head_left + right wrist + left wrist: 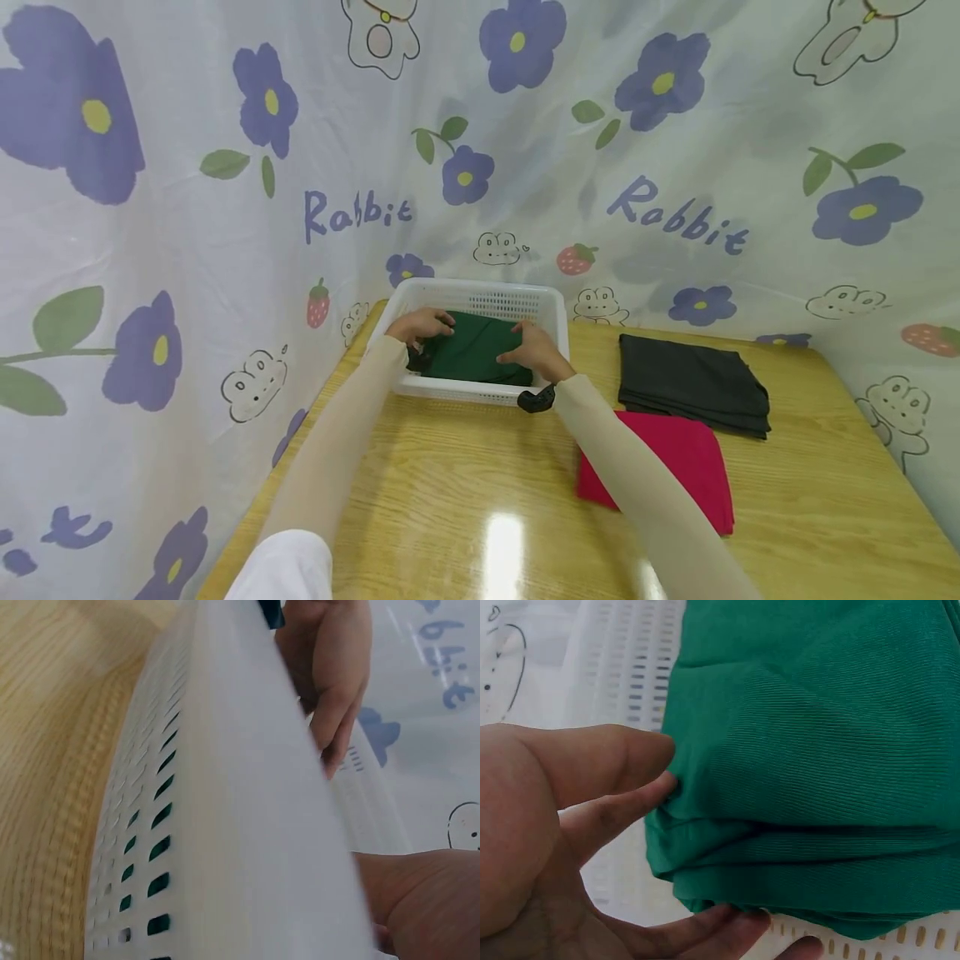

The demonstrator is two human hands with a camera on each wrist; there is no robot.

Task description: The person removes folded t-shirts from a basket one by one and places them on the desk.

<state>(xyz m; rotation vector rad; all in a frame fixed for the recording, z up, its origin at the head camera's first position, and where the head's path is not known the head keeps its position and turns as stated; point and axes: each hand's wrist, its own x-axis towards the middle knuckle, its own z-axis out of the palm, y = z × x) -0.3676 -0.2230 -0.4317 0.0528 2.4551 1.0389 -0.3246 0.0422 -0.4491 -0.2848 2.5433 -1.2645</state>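
Observation:
A folded green cloth [476, 346] lies inside a white perforated plastic basket [465, 389]. My left hand [422, 324] is at the cloth's left end; in the left wrist view, its thumb and forefinger touch the green fabric's [832, 750] side, and other fingers reach its lower folds. Over the right end of the cloth is my right hand [534, 350], thumb and fingers spread apart. The right wrist view shows the basket's wall [255, 795] hiding most of my right hand [427, 904], with my left hand [337, 667] beyond.
On the wooden table [442, 475], a folded red cloth [686, 467] lies partly under my right forearm. Behind it sits a folded black cloth [690, 379], their edges meeting. A printed curtain [525, 208] hangs behind the basket and along the left side.

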